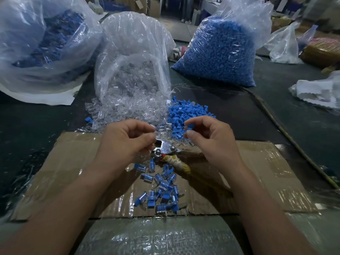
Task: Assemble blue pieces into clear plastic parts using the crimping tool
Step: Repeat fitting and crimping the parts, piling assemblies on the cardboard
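The right hand [211, 140], a little right of the middle of the frame, pinches one blue piece [190, 126] between thumb and forefinger, lifted just in front of the heap of loose blue pieces [189, 111]. The left hand [125, 142] is at the same height, near it but not touching. Its fingers are curled toward the thumb. It may hold a clear part, but I cannot tell, because the part would be transparent against the spilled clear plastic parts [117, 111] behind it.

The crimping tool [166, 150] lies on the cardboard [73, 162] between and below the two hands, and no hand holds it. Its handle, wrapped in yellowish tape, points to the lower right. Below it, in the lower middle, lie the finished pieces [161, 190], clear with blue inside.

I judge that the step in hand is joining one blue piece to one clear part, before the crimping. The next move asks to bring the two hands together, seat the blue piece straight in the clear part, and then free one hand for the tool.

Behind, an open clear bag [132, 52] spills the clear parts, and a bag of blue pieces [217, 52] stands at the upper right.
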Action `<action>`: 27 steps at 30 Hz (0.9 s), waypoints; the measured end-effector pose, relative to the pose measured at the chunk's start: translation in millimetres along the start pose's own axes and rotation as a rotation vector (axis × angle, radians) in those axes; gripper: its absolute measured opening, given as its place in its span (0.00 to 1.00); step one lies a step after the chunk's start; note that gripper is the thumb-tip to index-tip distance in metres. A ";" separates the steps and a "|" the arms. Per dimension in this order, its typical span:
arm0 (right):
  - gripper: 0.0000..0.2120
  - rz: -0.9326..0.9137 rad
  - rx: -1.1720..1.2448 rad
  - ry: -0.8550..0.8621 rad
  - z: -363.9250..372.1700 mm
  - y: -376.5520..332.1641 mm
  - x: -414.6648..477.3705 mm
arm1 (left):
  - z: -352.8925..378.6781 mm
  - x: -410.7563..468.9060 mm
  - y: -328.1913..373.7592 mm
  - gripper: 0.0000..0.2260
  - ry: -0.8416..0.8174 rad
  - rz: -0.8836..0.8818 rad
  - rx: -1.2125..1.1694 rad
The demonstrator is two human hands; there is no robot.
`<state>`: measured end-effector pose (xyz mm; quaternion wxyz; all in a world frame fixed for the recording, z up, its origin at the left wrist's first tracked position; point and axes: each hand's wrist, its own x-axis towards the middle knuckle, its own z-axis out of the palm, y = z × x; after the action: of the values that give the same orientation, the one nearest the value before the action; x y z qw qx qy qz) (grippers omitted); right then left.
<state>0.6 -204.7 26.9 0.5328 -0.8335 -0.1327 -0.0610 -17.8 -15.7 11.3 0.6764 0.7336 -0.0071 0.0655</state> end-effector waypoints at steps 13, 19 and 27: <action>0.10 -0.147 0.021 -0.112 21.9 -11.9 -7.8 | 7.1 -3.9 6.8 0.09 -0.131 -0.041 -0.111; 0.12 -0.114 0.066 -0.154 21.2 -8.0 -7.2 | 6.2 -3.9 7.7 0.08 -0.153 -0.077 -0.147; 0.11 -0.189 -0.022 -0.145 20.5 -5.0 -7.7 | 6.5 -4.8 12.4 0.08 -0.186 -0.147 -0.152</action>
<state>-9.0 -185.3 20.6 0.5046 -0.8253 -0.2481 -0.0521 -23.2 -23.6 22.6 0.7296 0.6815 -0.0207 -0.0532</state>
